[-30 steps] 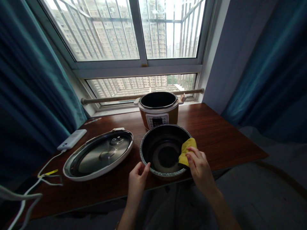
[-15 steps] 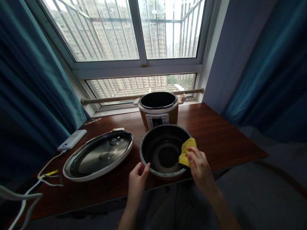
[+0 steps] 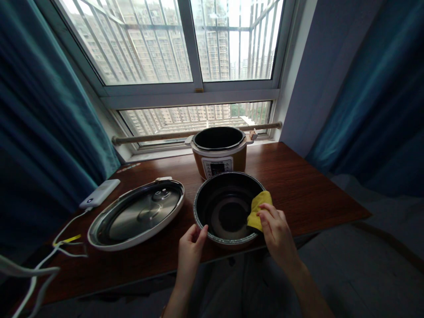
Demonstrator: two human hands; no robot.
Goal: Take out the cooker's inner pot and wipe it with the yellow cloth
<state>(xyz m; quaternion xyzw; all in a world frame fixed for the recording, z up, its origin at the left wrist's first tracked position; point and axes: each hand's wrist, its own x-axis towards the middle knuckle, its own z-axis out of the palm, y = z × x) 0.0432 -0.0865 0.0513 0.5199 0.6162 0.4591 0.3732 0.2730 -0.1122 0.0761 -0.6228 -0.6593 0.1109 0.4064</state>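
Observation:
A dark inner pot stands at the near edge of the wooden table. My right hand grips a yellow cloth pressed against the pot's right inner wall and rim. My left hand pinches the pot's near-left rim with thumb and fingers. Behind the pot stands the orange cooker body, open at the top.
The cooker's lid lies upside down to the left of the pot. A white power bank with white cables sits at the far left. Teal curtains hang on both sides and a barred window is behind.

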